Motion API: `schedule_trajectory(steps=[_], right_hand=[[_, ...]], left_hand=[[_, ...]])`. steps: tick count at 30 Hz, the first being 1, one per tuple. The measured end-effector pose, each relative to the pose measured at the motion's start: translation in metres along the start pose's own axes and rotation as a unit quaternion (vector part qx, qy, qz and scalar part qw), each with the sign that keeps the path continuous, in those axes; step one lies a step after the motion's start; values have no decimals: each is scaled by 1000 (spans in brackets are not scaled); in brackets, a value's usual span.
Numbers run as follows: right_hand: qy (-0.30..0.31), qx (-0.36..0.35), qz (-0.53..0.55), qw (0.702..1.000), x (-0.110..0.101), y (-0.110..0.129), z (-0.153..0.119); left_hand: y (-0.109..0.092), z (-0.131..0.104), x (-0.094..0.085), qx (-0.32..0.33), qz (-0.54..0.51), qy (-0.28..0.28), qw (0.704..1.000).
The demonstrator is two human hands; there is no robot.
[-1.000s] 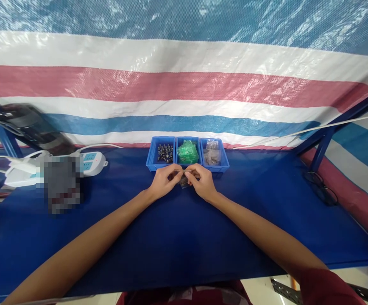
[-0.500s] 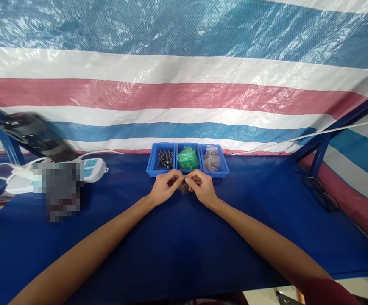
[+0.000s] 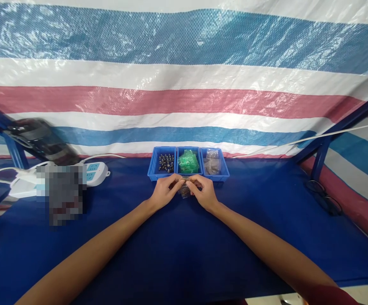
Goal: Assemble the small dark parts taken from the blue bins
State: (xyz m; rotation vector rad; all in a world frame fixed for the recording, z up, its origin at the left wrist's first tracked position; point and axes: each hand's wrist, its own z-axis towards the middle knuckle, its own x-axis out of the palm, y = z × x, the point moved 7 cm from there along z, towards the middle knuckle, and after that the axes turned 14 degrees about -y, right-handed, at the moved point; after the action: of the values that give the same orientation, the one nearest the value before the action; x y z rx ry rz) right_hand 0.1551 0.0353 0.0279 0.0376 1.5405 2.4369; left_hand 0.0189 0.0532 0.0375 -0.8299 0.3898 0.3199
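- The small clear bag (image 3: 184,191), with something dark inside (too small to name), is just in front of the middle bin (image 3: 184,148), above or against the blue table (image 3: 184,254); I cannot tell whether it touches.
- The left hand (image 3: 165,191) has its thumb and fingers together, clamped on the bag's upper edge; the right hand (image 3: 204,192) does the same beside it, the 2 thumbs nearly meeting.
- The step in hand looks like working the bag's top edge with 2 pinches; whether it is open or closed cannot be told.
- From this hold, a move would call for light, even fingertip pressure and a level bag, since thin plastic slips and folds easily.
- The middle bin holds green packets (image 3: 188,162); touching it on the left is a bin of small metal parts (image 3: 166,162), and on the right 1 of clear packets (image 3: 212,163).
- Well left of the middle bin lies a power strip (image 3: 96,173); well right, glasses (image 3: 324,197).
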Motion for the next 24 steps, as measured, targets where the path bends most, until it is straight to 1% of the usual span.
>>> schedule_trajectory(steps=[8, 16, 24], right_hand=[[12, -10, -1, 1000, 1, 3, -1], [7, -4, 7, 1000, 0, 2, 1], [-17, -24, -15, 999, -1, 1, 2]], left_hand=[[-6, 2, -3, 19, 4, 0, 1000], [-5, 2, -1, 31, 18, 4, 999], [-4, 3, -1, 12, 3, -2, 1000]])
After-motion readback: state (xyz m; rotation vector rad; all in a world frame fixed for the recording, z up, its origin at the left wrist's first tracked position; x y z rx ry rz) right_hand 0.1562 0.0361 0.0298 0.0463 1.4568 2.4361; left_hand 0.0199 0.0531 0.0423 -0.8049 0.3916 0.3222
